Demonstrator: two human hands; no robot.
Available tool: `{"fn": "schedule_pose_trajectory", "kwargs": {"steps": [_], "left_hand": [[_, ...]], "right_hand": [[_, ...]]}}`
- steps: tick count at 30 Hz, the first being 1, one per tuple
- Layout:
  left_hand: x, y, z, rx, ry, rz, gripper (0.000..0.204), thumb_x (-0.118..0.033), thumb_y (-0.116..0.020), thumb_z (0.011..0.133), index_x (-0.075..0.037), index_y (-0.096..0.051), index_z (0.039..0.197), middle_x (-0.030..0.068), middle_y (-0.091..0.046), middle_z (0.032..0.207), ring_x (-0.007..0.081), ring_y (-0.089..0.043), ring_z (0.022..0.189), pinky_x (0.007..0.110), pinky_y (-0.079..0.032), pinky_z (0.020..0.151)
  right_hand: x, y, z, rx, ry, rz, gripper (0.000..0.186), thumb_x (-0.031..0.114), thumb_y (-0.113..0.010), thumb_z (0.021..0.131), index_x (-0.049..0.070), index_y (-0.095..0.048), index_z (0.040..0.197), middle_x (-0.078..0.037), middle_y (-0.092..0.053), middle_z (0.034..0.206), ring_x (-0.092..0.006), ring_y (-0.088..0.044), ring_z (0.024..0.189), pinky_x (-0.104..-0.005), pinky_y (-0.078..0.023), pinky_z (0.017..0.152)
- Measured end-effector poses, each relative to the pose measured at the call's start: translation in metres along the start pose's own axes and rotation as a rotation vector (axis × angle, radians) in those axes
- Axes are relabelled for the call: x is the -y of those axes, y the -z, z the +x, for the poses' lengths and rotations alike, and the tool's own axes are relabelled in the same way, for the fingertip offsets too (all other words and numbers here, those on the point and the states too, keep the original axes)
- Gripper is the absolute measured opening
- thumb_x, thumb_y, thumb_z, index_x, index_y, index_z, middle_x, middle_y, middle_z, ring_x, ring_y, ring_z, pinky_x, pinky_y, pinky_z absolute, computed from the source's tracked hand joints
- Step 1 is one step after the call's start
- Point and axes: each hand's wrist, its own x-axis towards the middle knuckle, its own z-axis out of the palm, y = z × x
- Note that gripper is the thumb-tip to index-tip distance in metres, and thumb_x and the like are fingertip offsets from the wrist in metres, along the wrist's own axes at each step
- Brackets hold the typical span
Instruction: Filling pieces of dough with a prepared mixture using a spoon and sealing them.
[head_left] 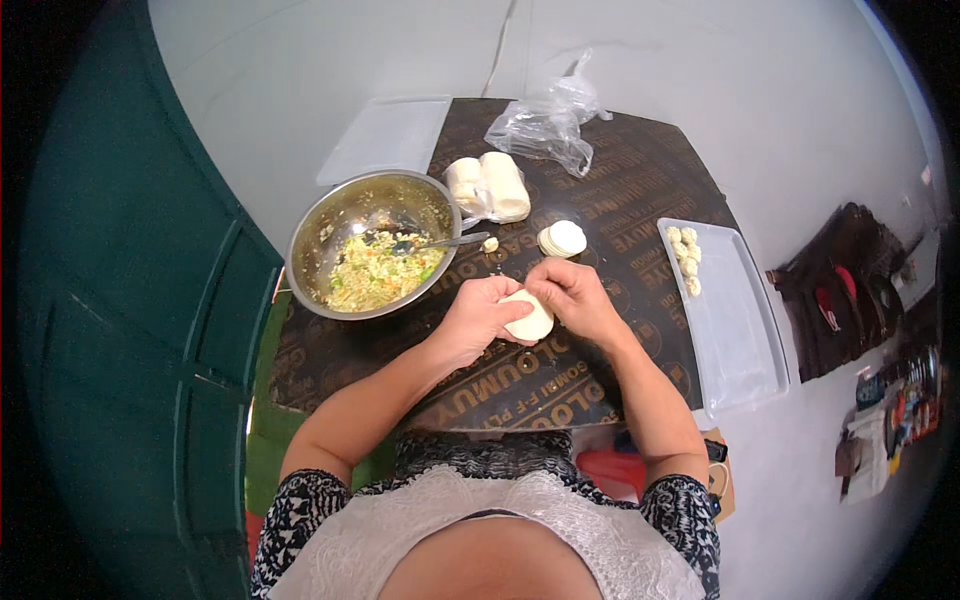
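Note:
My left hand [475,322] holds a pale round dumpling wrapper [532,318], thumb on top and fingers underneath. Bent over the wrapper's upper edge, the fingers of my right hand [578,298] are pinched together; their tips are partly hidden. Just beyond my hands lies a small stack of round wrappers [566,238]. A steel bowl [300,255] to the left contains a chopped vegetable filling [375,275], and a spoon [455,241] leans over its rim. Next to the spoon handle is a small pale lump [490,244].
Packaged stacks of wrappers [498,185] stand behind the bowl. A crumpled clear plastic bag [550,125] and a translucent tray [390,140] lie at the far side. At the right edge of the dark printed table [640,350], another tray [735,330] carries several small dumplings [687,255].

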Motion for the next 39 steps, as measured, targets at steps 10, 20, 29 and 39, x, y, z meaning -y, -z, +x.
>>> {"fn": "schedule_pose_trajectory", "kwargs": {"steps": [10,20,29,39], "left_hand": [[-0.04,-0.003,-0.067,-0.056,-0.269,0.268,0.019,-0.002,-0.061,0.088,0.005,-0.063,0.105,0.0068,-0.068,0.091,0.0101,-0.064,0.08,0.024,-0.052,0.072],[-0.094,0.088,-0.065,-0.571,-0.691,0.443,0.014,-0.004,-0.059,0.089,0.005,-0.065,0.098,0.0032,-0.067,0.084,0.0069,-0.061,0.073,0.023,-0.049,0.067],[-0.077,0.122,-0.052,-0.664,-0.649,0.272,0.013,-0.006,-0.057,0.091,0.003,-0.065,0.09,0.0023,-0.065,0.08,0.0067,-0.058,0.071,0.023,-0.046,0.065],[-0.073,0.135,-0.055,-0.708,-0.73,0.126,0.013,-0.004,-0.054,0.092,0.005,-0.062,0.096,0.0049,-0.065,0.085,0.0086,-0.061,0.074,0.024,-0.049,0.069]], "right_hand": [[0.022,-0.043,0.057,-0.083,-0.325,0.535,0.036,0.013,-0.061,0.091,-0.004,-0.05,0.121,0.003,-0.053,0.075,-0.0036,-0.045,0.058,-0.0195,-0.036,0.049],[0.015,-0.08,0.131,-0.263,-0.133,0.181,0.022,0.014,-0.069,0.082,-0.005,-0.064,0.094,-0.005,-0.061,0.066,-0.0093,-0.054,0.062,-0.0273,-0.045,0.056],[0.004,-0.106,0.171,-0.206,-0.146,0.185,0.015,0.011,-0.065,0.087,-0.002,-0.062,0.093,-0.002,-0.061,0.073,-0.0086,-0.053,0.06,-0.0236,-0.042,0.052],[0.035,-0.109,0.187,0.02,-0.301,0.246,0.019,0.017,-0.06,0.089,0.0,-0.067,0.089,-0.002,-0.058,0.07,-0.0084,-0.049,0.059,-0.0253,-0.042,0.055]]}}
